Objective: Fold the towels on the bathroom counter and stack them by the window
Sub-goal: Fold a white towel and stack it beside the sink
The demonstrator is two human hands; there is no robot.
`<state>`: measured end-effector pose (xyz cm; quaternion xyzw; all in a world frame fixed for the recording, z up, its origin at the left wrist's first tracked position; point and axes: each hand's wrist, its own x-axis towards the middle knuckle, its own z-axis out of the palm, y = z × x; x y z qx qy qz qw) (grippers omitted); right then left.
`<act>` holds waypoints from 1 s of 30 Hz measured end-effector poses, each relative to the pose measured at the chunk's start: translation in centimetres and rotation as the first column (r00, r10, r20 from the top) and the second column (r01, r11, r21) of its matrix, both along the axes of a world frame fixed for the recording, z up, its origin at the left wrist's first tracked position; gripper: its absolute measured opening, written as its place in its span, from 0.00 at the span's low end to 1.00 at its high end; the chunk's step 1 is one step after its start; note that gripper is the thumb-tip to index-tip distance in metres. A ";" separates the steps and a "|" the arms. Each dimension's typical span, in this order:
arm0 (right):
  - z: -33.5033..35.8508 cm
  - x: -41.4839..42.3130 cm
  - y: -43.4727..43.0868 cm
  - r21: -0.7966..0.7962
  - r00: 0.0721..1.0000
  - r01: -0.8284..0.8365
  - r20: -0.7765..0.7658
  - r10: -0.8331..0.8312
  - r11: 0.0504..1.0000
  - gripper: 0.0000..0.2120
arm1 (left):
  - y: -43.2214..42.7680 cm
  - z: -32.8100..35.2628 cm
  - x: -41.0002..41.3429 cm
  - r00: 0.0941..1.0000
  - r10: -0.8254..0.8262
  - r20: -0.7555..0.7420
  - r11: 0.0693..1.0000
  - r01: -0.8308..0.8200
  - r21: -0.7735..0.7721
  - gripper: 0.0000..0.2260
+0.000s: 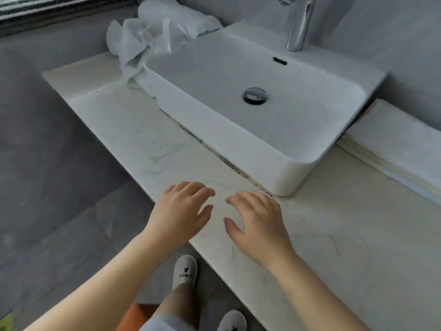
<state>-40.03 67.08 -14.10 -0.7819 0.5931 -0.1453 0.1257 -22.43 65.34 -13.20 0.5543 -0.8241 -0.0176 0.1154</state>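
Towels (152, 37) crumpled behind sink (262, 149), folded stack (401, 149) cut off right

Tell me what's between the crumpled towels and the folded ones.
The sink sits between the crumpled towels and the folded towels on the counter, as the head view shows.

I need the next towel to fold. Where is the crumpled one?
In the head view, the crumpled towel lies upper left, bunched against the sink's far-left corner.

The pale marble desk (133, 130) carries a white basin (238, 149), crumpled towels (143, 37) at the basin's left end and folded towels (401, 144) at its right.
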 end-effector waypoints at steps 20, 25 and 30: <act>2.3 25.0 -25.4 0.167 0.979 -0.200 -0.004 0.203 0.966 0.21 | -23.8 0.5 23.9 0.992 0.125 -0.035 0.991 -0.126 -0.054 0.11; 2.9 30.0 -31.9 0.139 0.984 -0.176 0.023 0.174 0.975 0.20 | -30.6 0.7 28.7 0.995 0.092 -0.049 0.990 -0.096 -0.099 0.11; 2.4 33.1 -36.6 0.146 0.990 -0.139 -0.012 0.142 0.979 0.20 | -35.7 1.1 30.9 0.992 0.103 -0.071 0.984 -0.112 -0.136 0.11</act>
